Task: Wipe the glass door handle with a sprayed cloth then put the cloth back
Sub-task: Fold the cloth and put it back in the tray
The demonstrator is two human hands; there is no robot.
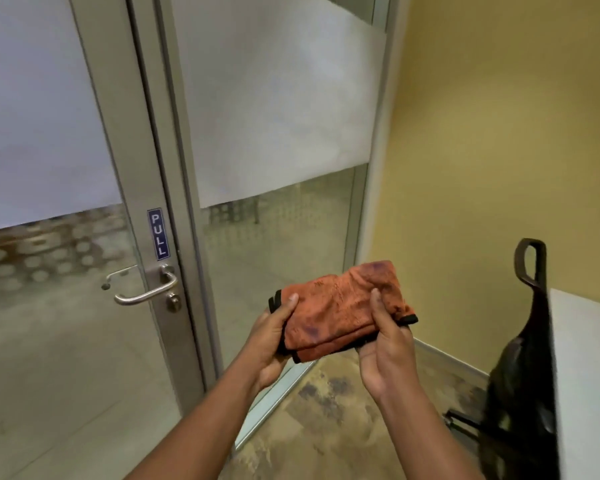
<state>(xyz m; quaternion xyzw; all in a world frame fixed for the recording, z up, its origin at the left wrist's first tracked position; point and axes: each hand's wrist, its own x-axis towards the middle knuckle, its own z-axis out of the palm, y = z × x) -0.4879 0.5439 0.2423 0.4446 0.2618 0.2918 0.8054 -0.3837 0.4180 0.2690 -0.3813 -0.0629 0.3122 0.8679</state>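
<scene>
Beside a yellow wall [499,133], a glass door [42,116] with a frosted band stands in a grey metal frame, a blue PULL sign [158,233] above its lever handle [146,289]. Both forearms reach forward. The left hand [272,337] and the right hand [385,344] each pinch an end of a folded orange cloth [340,306], thumbs on top, fingers curled beneath. It is held well right of the handle, near a black bag [523,358].
</scene>
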